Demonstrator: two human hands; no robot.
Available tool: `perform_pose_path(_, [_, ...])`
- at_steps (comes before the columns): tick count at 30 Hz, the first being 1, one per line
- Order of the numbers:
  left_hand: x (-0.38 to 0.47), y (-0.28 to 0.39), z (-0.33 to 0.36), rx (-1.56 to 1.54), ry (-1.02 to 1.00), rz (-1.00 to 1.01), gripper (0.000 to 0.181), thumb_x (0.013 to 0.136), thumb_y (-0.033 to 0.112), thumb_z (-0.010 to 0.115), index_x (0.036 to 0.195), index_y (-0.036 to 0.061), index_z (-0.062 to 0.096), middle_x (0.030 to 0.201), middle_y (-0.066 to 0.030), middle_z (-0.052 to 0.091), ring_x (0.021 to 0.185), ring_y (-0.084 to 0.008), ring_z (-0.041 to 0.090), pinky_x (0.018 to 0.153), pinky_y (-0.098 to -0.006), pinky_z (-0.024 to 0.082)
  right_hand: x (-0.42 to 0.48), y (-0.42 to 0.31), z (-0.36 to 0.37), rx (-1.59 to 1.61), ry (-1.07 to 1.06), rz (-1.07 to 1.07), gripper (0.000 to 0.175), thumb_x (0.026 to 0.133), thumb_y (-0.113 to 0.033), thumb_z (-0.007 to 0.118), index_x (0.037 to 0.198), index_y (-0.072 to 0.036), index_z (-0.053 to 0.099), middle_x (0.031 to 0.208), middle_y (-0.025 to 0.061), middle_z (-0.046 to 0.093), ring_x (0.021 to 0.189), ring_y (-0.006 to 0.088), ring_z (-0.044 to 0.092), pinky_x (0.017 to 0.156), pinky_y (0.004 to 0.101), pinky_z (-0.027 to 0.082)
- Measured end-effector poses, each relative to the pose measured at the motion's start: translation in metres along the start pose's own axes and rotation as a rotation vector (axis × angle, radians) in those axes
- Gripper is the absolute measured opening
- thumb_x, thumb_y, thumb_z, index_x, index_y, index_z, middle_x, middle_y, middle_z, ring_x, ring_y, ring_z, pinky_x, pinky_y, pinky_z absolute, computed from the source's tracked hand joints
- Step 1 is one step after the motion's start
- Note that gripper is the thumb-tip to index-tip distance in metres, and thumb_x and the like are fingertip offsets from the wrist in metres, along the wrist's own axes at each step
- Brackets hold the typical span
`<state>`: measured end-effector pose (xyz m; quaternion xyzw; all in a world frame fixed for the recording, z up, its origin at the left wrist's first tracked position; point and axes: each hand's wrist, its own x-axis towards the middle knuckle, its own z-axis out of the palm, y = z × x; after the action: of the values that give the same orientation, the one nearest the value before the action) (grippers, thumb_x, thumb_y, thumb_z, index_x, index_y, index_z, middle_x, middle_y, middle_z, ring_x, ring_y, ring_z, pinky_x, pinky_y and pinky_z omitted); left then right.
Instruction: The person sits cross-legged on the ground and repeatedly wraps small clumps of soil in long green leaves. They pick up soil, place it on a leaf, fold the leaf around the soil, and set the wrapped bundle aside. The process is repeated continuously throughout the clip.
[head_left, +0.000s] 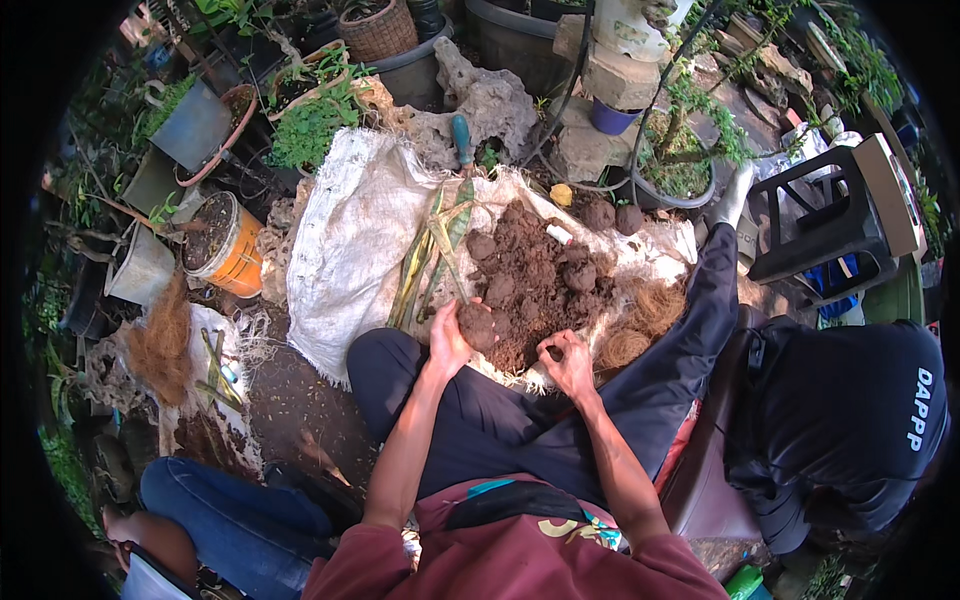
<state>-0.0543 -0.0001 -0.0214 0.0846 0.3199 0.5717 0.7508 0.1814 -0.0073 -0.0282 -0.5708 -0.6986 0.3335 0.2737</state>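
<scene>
My left hand (448, 341) cups a round ball of dark soil (476, 327) above the near edge of a soil heap (529, 300). The tip of a long leaf reaches down to the ball; I cannot tell whether they touch. Over the heap's near right edge, my right hand (568, 361) has its fingers curled together; a dark patch shows between them, and whether it is soil is unclear. Several soil lumps sit in the heap, along with a small white roll (559, 234). Long yellow-green leaves (420, 262) lie to its left.
A white woven sack (341, 225) lies beneath everything. Brown coconut fibre (649, 315) rests near my right leg. Behind stand a trowel with a green handle (461, 139) and rough rocks (487, 97). An orange bucket (232, 255) is left; a black plastic stool (825, 210), right. Another person's jeans-clad leg (225, 510) is lower left.
</scene>
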Motion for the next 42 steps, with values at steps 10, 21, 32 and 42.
perform_pose_path(10, [0.0,-0.001,0.001,0.021,-0.025,0.002,0.052,0.087,0.048,0.041,0.112,0.004,0.049,0.103,-0.0137,0.057,0.091,-0.0286,0.057,0.079,-0.0502,0.047,0.004,0.011,-0.005,0.568,-0.163,0.314,0.015,0.084,-0.014,0.062,0.09,-0.001,0.065,0.078,0.0039,0.063,0.069,0.0115,0.059,0.062,0.025,0.047])
perform_pose_path(21, [0.002,-0.001,-0.002,-0.021,-0.019,0.02,0.05,0.087,0.048,0.04,0.111,0.0049,0.05,0.102,-0.0133,0.058,0.09,-0.0282,0.058,0.079,-0.0498,0.047,0.04,-0.032,-0.043,1.272,0.006,0.308,0.035,0.094,-0.02,0.052,0.126,-0.007,0.051,0.113,0.0014,0.06,0.083,0.0082,0.06,0.055,0.0201,0.047])
perform_pose_path(32, [0.005,0.0,-0.007,-0.142,0.003,0.04,0.05,0.086,0.049,0.043,0.11,0.0052,0.051,0.101,-0.0131,0.058,0.089,-0.0291,0.058,0.078,-0.05,0.048,0.025,-0.032,-0.002,0.286,-0.122,0.294,0.017,0.085,-0.019,0.063,0.096,-0.006,0.065,0.085,0.0041,0.062,0.077,0.0158,0.06,0.063,0.0277,0.049])
perform_pose_path(42, [0.006,0.001,-0.009,-0.168,0.06,0.091,0.05,0.085,0.049,0.043,0.11,0.0061,0.049,0.099,-0.0124,0.057,0.087,-0.0291,0.058,0.077,-0.0487,0.048,0.052,-0.047,0.022,-0.406,0.0,-0.138,0.044,0.074,-0.008,0.064,0.118,-0.007,0.057,0.11,0.0105,0.057,0.101,0.031,0.053,0.088,0.0374,0.045])
